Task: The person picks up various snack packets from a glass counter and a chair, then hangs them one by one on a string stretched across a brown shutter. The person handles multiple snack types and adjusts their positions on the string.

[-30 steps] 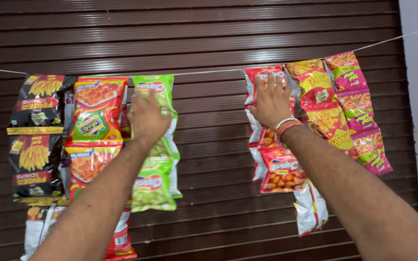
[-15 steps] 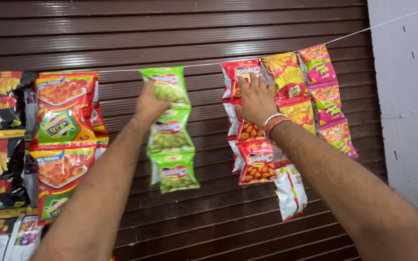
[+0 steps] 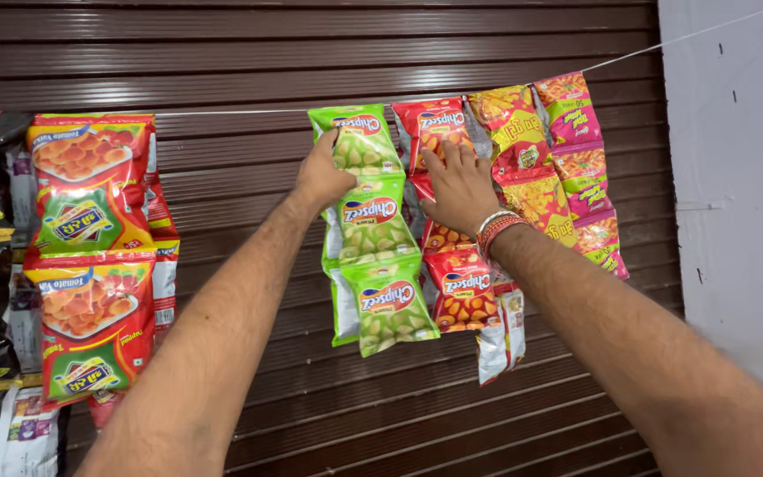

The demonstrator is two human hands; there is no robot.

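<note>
Left hand: the left hand (image 3: 321,175) grips the left edge of the green snack strip (image 3: 371,225) near its top, fingers curled round the packet's side and pinching it, so the strip can be steadied on the line.
Right hand: the right hand (image 3: 459,184) lies flat with fingers spread against the red snack strip (image 3: 449,256), pressing it toward the shutter; a red and white wristband (image 3: 498,231) sits at the wrist.
Green strip: hangs from the string (image 3: 222,112) in a joined column of packets, touching the red strip on its right.
Red strip: just right of the green one, partly hidden behind the right hand, with yellow and pink packets (image 3: 558,168) further right.
String: runs across the brown shutter (image 3: 311,44), rising to the right, so the strips hang side by side for display.
Far left: big red and green chip bags (image 3: 90,256) hang well apart from both hands.
Right edge: a white wall (image 3: 735,177).
</note>
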